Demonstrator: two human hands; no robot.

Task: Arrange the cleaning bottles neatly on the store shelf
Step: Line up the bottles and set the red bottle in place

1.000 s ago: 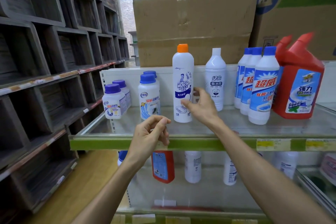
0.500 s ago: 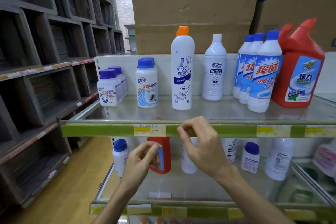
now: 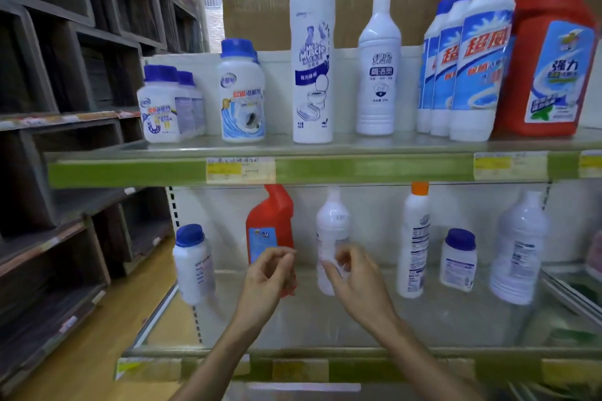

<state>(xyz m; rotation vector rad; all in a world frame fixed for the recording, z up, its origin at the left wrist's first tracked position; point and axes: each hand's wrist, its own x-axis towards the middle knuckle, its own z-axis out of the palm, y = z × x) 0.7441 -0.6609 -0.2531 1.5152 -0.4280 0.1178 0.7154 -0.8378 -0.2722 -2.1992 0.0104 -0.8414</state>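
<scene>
Seen from the head camera, two store shelves with green front rails hold cleaning bottles. On the upper shelf [image 3: 358, 145], from left to right, stand two squat white jars with blue caps [image 3: 161, 107], a taller blue-capped jar [image 3: 241, 94], a tall white bottle with an orange cap [image 3: 312, 55], a plain white bottle [image 3: 378, 75], a tight row of three blue-capped bottles [image 3: 479, 65] and a red angled-neck bottle [image 3: 550, 68]. The lower shelf [image 3: 423, 325] carries a blue-capped jar [image 3: 193, 262], a red bottle [image 3: 270, 225], a white bottle [image 3: 332, 231], an orange-capped bottle [image 3: 413, 244], a small blue-capped jar [image 3: 457, 260] and a clear-looking bottle [image 3: 518, 247], spaced apart. Both hands reach in over the lower shelf: the left hand [image 3: 265, 283] is loosely curled in front of the red bottle, and the right hand [image 3: 356, 283] curls just before the white bottle. Motion blur hides whether either is grasping anything.
</scene>
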